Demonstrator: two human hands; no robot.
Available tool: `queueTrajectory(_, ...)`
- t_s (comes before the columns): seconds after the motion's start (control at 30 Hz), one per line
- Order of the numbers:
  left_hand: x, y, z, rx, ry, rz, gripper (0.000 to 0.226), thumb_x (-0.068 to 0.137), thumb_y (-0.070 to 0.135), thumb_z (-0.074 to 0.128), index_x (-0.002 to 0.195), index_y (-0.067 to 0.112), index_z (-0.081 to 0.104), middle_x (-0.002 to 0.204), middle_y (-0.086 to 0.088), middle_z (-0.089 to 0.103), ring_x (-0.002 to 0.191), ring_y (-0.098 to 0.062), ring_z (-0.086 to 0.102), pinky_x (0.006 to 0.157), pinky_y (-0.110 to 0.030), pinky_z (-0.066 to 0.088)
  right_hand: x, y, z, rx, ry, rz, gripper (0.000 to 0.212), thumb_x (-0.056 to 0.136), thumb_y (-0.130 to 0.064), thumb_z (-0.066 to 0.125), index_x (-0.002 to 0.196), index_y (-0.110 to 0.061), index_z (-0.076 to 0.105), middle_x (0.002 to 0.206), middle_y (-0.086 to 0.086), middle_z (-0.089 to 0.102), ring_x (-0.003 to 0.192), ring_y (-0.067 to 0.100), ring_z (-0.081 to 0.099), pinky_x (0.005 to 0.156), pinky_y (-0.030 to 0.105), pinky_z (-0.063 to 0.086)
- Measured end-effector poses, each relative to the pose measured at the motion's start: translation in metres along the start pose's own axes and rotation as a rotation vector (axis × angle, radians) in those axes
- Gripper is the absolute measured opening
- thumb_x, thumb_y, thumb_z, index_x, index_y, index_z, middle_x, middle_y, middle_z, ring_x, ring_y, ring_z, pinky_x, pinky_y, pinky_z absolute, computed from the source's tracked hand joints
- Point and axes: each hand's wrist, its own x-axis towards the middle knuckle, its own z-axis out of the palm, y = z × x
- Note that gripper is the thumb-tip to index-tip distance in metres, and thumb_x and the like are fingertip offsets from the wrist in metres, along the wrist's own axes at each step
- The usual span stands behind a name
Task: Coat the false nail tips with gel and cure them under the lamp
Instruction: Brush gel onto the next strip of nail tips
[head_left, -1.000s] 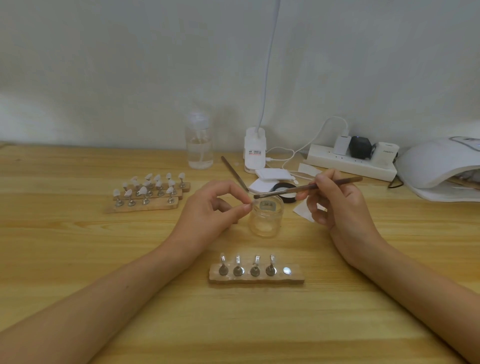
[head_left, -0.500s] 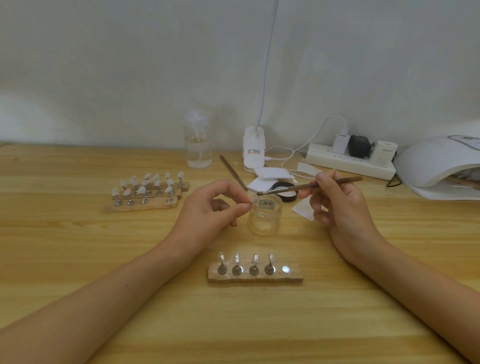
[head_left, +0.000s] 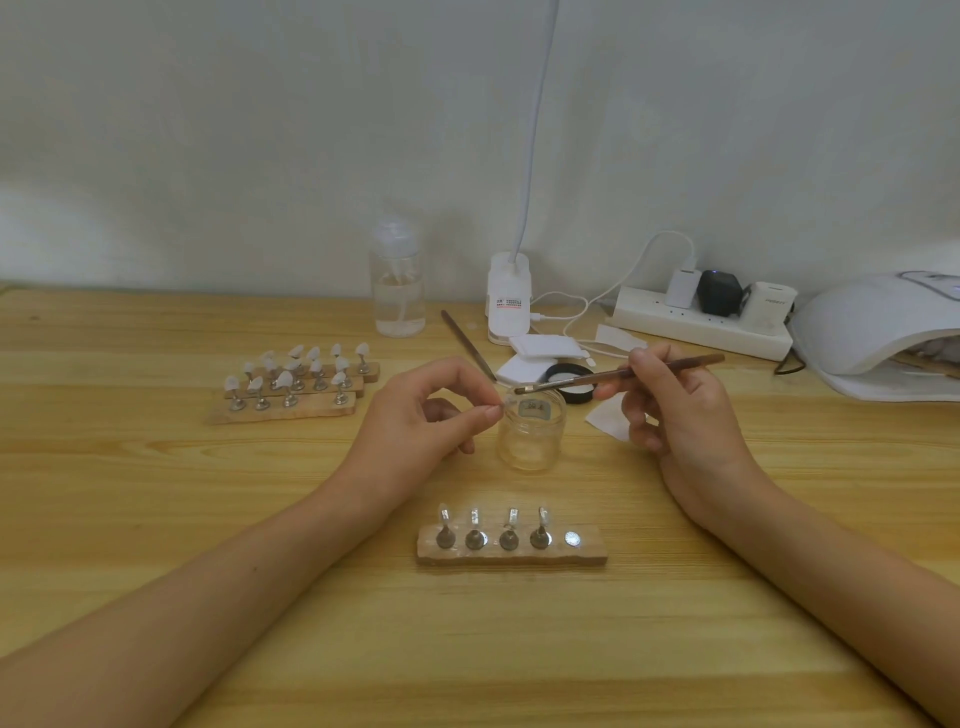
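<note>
My left hand (head_left: 426, 415) pinches a small nail tip between thumb and forefinger, right at the rim of the clear glass gel jar (head_left: 532, 434); the fingers hide most of the tip. My right hand (head_left: 675, 410) grips a brown brush (head_left: 623, 375), whose bristle end hovers over the jar mouth, close to the left fingertips. In front of me lies a wooden holder (head_left: 511, 556) carrying several metal stands, with its rightmost spot bare. The white curing lamp (head_left: 878, 327) sits at the far right.
Wooden holders with several white nail tips (head_left: 296, 384) stand at the left. Behind the jar are a black lid (head_left: 569, 382), white pads (head_left: 540, 351), a second tool (head_left: 467, 343), a spray bottle (head_left: 397, 291), a desk lamp base (head_left: 509, 301) and a power strip (head_left: 701, 322).
The brush tip has shifted only slightly over the jar. Both hands stay where they were.
</note>
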Motion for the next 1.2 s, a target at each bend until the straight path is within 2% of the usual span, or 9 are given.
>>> queueTrajectory(0.13, -0.001, -0.0007, -0.0002, 0.002, 0.006, -0.005, 0.015, 0.083, 0.011, 0.075, 0.077, 0.023, 0.069, 0.082, 0.01, 0.069, 0.058, -0.007, 0.06, 0.059, -0.019, 0.051, -0.0018, -0.0021, 0.0023, 0.006, -0.076, -0.028, 0.02, 0.091, -0.035, 0.055, 0.085, -0.016, 0.054, 0.076, 0.004, 0.072, 0.053, 0.007, 0.049, 0.04, 0.016, 0.033)
queueTrajectory(0.3, -0.0008, -0.0004, -0.0003, 0.002, 0.001, -0.005, 0.013, 0.083, 0.012, 0.075, 0.078, 0.022, 0.069, 0.08, 0.011, 0.069, 0.059, -0.007, 0.06, 0.059, -0.018, 0.051, -0.0007, -0.0002, -0.0005, 0.017, -0.005, -0.001, 0.019, 0.099, -0.026, 0.052, 0.082, -0.017, 0.053, 0.075, 0.003, 0.072, 0.051, 0.007, 0.046, 0.04, 0.015, 0.032)
queueTrajectory(0.43, -0.0009, -0.0014, 0.0, 0.006, 0.007, -0.01, 0.011, 0.083, 0.013, 0.075, 0.079, 0.022, 0.07, 0.083, 0.009, 0.07, 0.059, -0.007, 0.061, 0.06, -0.02, 0.052, -0.0021, -0.0016, 0.0021, -0.007, -0.081, -0.035, 0.02, 0.091, -0.036, 0.055, 0.084, -0.017, 0.054, 0.077, 0.005, 0.073, 0.053, 0.007, 0.048, 0.04, 0.015, 0.033)
queueTrajectory(0.57, -0.0009, -0.0019, -0.0001, 0.005, 0.008, -0.01, 0.011, 0.083, 0.013, 0.075, 0.079, 0.022, 0.07, 0.084, 0.007, 0.07, 0.059, -0.006, 0.061, 0.06, -0.019, 0.052, -0.0006, 0.0001, -0.0002, 0.007, 0.002, -0.001, 0.019, 0.099, -0.025, 0.053, 0.082, -0.018, 0.054, 0.074, 0.004, 0.072, 0.051, 0.008, 0.044, 0.04, 0.015, 0.031)
queueTrajectory(0.7, -0.0009, -0.0017, -0.0004, 0.015, 0.011, -0.014, 0.013, 0.083, 0.013, 0.076, 0.078, 0.023, 0.069, 0.084, 0.008, 0.07, 0.059, -0.005, 0.061, 0.06, -0.02, 0.053, -0.0025, -0.0031, 0.0026, -0.001, -0.072, -0.031, 0.02, 0.09, -0.037, 0.056, 0.084, -0.018, 0.054, 0.077, 0.005, 0.072, 0.053, 0.007, 0.046, 0.041, 0.015, 0.032)
queueTrajectory(0.87, -0.0014, -0.0008, 0.0004, 0.004, 0.017, -0.031, 0.011, 0.082, 0.014, 0.077, 0.077, 0.019, 0.069, 0.077, 0.012, 0.068, 0.058, -0.005, 0.059, 0.059, -0.018, 0.051, -0.0015, -0.0014, -0.0001, 0.01, 0.014, -0.002, 0.019, 0.1, -0.022, 0.05, 0.083, -0.017, 0.053, 0.073, 0.004, 0.072, 0.05, 0.007, 0.042, 0.039, 0.015, 0.03)
queueTrajectory(1.0, -0.0015, -0.0003, 0.0013, 0.003, 0.027, -0.045, 0.01, 0.082, 0.013, 0.077, 0.078, 0.015, 0.068, 0.077, 0.013, 0.068, 0.056, -0.005, 0.055, 0.058, -0.015, 0.048, -0.0028, -0.0024, 0.002, -0.026, -0.056, -0.041, 0.018, 0.098, -0.027, 0.053, 0.083, -0.017, 0.054, 0.075, 0.004, 0.072, 0.051, 0.006, 0.043, 0.04, 0.015, 0.031)
queueTrajectory(1.13, -0.0019, -0.0003, 0.0008, -0.002, 0.029, -0.053, 0.011, 0.082, 0.015, 0.077, 0.077, 0.016, 0.068, 0.08, 0.013, 0.069, 0.057, -0.006, 0.053, 0.057, -0.014, 0.047, -0.0019, -0.001, 0.0004, -0.018, 0.016, -0.004, 0.02, 0.101, -0.021, 0.051, 0.082, -0.017, 0.054, 0.073, 0.004, 0.072, 0.05, 0.007, 0.041, 0.04, 0.014, 0.031)
queueTrajectory(1.2, -0.0023, -0.0001, 0.0006, 0.004, 0.024, -0.049, 0.011, 0.082, 0.017, 0.077, 0.076, 0.017, 0.068, 0.079, 0.015, 0.069, 0.057, -0.006, 0.052, 0.057, -0.014, 0.046, -0.0027, -0.0032, 0.0011, 0.011, -0.015, -0.032, 0.017, 0.096, -0.027, 0.055, 0.082, -0.017, 0.053, 0.074, 0.004, 0.072, 0.049, 0.007, 0.041, 0.04, 0.015, 0.03)
